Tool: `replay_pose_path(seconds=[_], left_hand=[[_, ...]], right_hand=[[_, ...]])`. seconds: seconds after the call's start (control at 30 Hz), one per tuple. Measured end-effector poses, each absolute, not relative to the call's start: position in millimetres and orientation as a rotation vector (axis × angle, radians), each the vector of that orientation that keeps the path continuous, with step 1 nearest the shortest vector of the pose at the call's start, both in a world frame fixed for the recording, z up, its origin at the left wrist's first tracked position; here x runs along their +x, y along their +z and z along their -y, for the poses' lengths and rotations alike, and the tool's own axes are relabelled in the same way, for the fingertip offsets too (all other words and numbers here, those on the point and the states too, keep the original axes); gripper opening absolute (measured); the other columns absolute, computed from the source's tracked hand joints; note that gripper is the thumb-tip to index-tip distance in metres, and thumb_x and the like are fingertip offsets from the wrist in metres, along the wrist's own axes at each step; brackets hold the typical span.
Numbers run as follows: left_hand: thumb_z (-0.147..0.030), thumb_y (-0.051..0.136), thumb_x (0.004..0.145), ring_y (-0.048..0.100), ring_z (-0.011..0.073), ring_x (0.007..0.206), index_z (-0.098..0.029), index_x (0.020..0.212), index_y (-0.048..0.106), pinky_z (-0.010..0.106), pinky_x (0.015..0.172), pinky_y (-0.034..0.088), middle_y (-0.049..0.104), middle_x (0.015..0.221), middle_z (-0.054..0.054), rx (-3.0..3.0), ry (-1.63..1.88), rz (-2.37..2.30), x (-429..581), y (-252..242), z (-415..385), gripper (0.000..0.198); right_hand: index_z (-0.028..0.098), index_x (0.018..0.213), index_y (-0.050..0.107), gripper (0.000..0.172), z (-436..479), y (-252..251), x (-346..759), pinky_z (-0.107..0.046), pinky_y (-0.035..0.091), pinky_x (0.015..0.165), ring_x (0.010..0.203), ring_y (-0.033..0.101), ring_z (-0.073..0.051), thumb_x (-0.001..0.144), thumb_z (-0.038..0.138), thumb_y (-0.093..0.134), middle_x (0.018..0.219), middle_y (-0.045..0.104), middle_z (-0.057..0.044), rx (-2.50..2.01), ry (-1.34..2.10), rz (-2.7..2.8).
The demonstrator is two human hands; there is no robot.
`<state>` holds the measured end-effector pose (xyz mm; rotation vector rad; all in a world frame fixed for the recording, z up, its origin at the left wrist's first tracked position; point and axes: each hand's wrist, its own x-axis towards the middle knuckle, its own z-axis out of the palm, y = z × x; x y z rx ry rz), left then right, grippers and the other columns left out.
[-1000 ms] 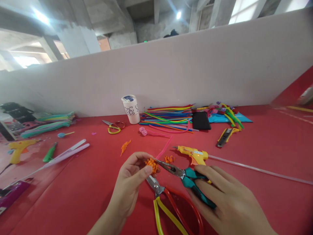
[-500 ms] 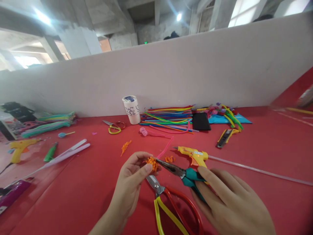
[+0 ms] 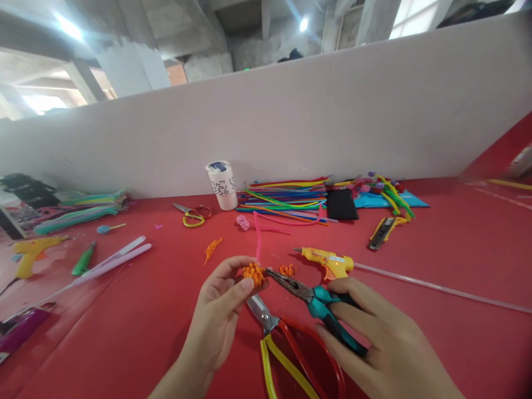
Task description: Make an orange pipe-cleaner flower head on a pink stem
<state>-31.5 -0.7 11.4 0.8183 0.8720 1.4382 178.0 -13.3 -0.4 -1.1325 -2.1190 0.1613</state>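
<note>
Between the thumb and fingers of my left hand (image 3: pixel 224 302) is a small bunch of curled orange pipe cleaner (image 3: pixel 253 274). A pink pipe cleaner (image 3: pixel 258 238) runs up behind it; whether the two are joined is hidden. My right hand (image 3: pixel 382 338) grips needle-nose pliers (image 3: pixel 318 302) with teal and black handles. Their jaw tips are at the right edge of the orange bunch, slightly apart. Below the hands lie large scissors (image 3: pixel 270 321) with red and yellow handles. Another orange piece (image 3: pixel 287 270) rests just beyond the pliers.
A yellow glue gun (image 3: pixel 330 262) with a long clear stick lies to the right. Small scissors (image 3: pixel 192 215), a white cup (image 3: pixel 222 185), colourful pipe cleaners (image 3: pixel 286 197) and a black phone (image 3: pixel 342 204) line the back. A utility knife (image 3: pixel 381 233) is at right, a pink hair straightener (image 3: pixel 114 263) at left.
The pliers' handles have opened wider in my right hand, and the jaws have parted a little. My left hand has shifted slightly left with the orange bunch; the pink pipe cleaner has swung more upright.
</note>
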Motion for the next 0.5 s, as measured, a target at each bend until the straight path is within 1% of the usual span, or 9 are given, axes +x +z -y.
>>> replay_pose_path(seconds=[0.2,0.4,0.5], left_hand=[[-0.017,0.069,0.073,0.064,0.0124,0.077,-0.018,0.088,0.069,0.025,0.078,0.052,0.070,0.084,0.003,0.811,1.437,-0.865,-30.6,11.8,1.1,0.016],[-0.017,0.069,0.072,0.065,0.0129,0.074,-0.017,0.087,0.069,0.024,0.075,0.052,0.069,0.082,0.002,0.823,1.407,-0.863,-29.9,11.1,2.0,0.015],[-0.018,0.069,0.071,0.065,0.0141,0.073,-0.017,0.087,0.069,0.026,0.073,0.053,0.068,0.082,0.003,0.824,1.400,-0.879,-29.3,12.3,2.6,0.016]], right_hand=[[0.022,0.075,0.062,0.015,13.2,0.0,176.9,-0.024,0.051,0.061,0.070,0.061,-0.014,0.084,0.021,0.050,0.086,0.059,-0.004,-1.109,0.166,2.103],[0.022,0.075,0.061,0.015,12.0,-0.2,176.6,-0.024,0.050,0.060,0.069,0.060,-0.014,0.084,0.020,0.050,0.086,0.058,-0.004,-1.111,0.186,2.137],[0.022,0.076,0.061,0.016,12.5,0.3,177.2,-0.024,0.050,0.060,0.069,0.060,-0.014,0.085,0.019,0.048,0.087,0.059,-0.004,-1.093,0.159,2.137]])
